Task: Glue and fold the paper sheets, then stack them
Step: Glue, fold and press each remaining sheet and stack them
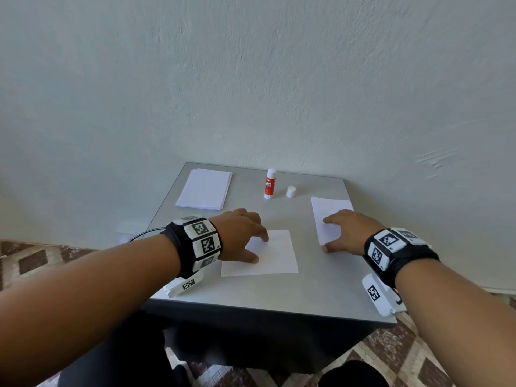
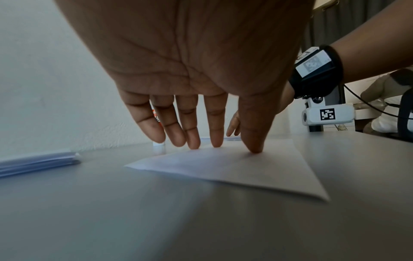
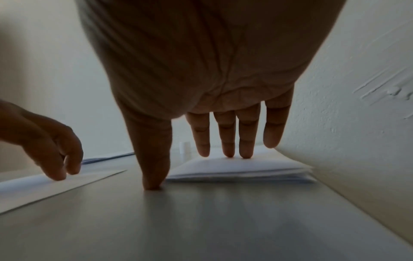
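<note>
A single white sheet (image 1: pixel 275 254) (image 2: pixel 234 169) lies flat in the middle of the grey table (image 1: pixel 279 297). My left hand (image 1: pixel 245 236) (image 2: pixel 208 137) rests on its left part with straight fingers and thumb touching the paper. At the right, folded white sheets (image 1: pixel 329 210) (image 3: pixel 241 171) lie in a low pile. My right hand (image 1: pixel 343 230) (image 3: pixel 214 155) presses straight fingers on that pile, its thumb on the table beside it. A red-and-white glue stick (image 1: pixel 270 183) stands uncapped at the back, its white cap (image 1: pixel 291 191) next to it.
A stack of unfolded white sheets (image 1: pixel 205 188) (image 2: pixel 38 162) sits at the table's back left corner. The table stands against a pale wall (image 1: pixel 251 79). A patterned floor (image 1: pixel 42 261) shows around it, and a black cable (image 1: pixel 145 233) trails off the left edge.
</note>
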